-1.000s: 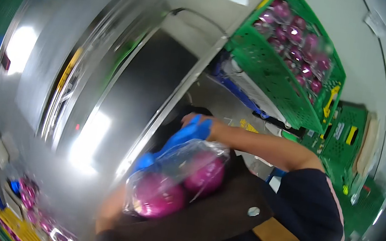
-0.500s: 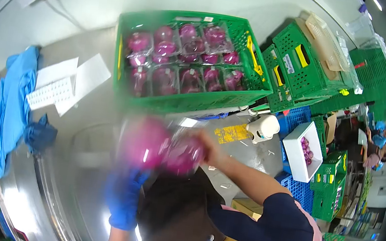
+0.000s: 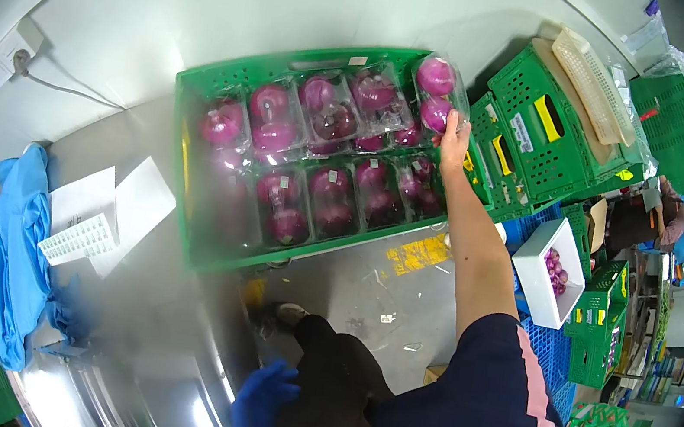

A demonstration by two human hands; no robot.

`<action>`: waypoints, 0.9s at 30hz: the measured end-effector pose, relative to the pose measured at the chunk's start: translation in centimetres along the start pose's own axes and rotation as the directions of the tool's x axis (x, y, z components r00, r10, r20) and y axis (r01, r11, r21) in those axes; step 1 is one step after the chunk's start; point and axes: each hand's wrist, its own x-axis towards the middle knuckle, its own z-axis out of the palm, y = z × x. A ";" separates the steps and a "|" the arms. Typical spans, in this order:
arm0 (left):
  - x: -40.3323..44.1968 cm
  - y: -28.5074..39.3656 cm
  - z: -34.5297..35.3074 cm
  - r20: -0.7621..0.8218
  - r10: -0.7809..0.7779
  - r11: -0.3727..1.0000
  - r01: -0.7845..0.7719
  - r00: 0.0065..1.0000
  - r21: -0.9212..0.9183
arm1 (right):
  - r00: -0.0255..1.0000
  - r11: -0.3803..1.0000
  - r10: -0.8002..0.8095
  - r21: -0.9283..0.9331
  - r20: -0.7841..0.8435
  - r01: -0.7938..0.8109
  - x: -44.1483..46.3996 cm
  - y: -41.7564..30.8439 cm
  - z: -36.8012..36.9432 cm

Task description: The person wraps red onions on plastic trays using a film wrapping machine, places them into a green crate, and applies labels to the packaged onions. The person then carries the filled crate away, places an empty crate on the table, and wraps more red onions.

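My bare right hand (image 3: 454, 146) reaches out to the far right corner of the green crate (image 3: 310, 254). It grips the near end of a clear plastic pack of red onions (image 3: 437, 80), with two onions showing inside. That pack is tilted against the crate's right end, above its rim. Packs of the same kind, such as one onion pack (image 3: 333, 203), stand in two rows in the crate, several with small white labels. Down by the dark apron, my blue-gloved left hand (image 3: 264, 395) holds nothing; its fingers are slightly blurred and apart.
Left of the crate, white papers (image 3: 145, 216) and a blue garment (image 3: 16, 246) lie on the metal table. Stacked green crates (image 3: 529, 126) stand to the right, with a white box of onions (image 3: 534, 306) lower down. Other people are in the right background.
The onion pack has gone from between both hands near my body to the crate's far right corner in my right hand. My left hand has let go and dropped lower.
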 end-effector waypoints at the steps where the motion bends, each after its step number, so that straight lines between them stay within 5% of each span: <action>1: 0.4 0.3 0.2 -0.001 -0.044 0.998 0.044 0.999 -0.053 | 0.999 0.999 -0.037 -0.027 0.003 0.037 0.3 0.8 0.4; 5: 1.9 0.6 0.4 -0.027 -0.136 0.984 0.132 0.990 -0.116 | 0.997 0.997 0.062 0.045 0.047 -0.064 0.7 1.9 2.0; 12: 3.4 0.8 0.9 -0.036 -0.131 0.991 0.131 0.991 0.025 | 0.808 0.781 0.472 0.257 0.354 -0.569 1.6 3.6 1.7; 17: 4.4 0.6 2.4 0.052 -0.156 0.979 0.162 0.986 -0.122 | 0.692 0.739 0.506 0.154 0.515 -0.655 3.0 5.9 1.2; 24: 4.5 2.1 3.0 -0.029 -0.150 0.988 0.149 0.988 -0.041 | 0.678 0.695 0.710 -0.339 0.188 -0.634 6.7 6.1 0.9; 27: 4.0 2.2 1.3 -0.046 -0.107 0.994 0.106 0.993 -0.024 | 0.783 0.661 0.621 -0.561 0.037 -0.498 5.2 3.0 -0.5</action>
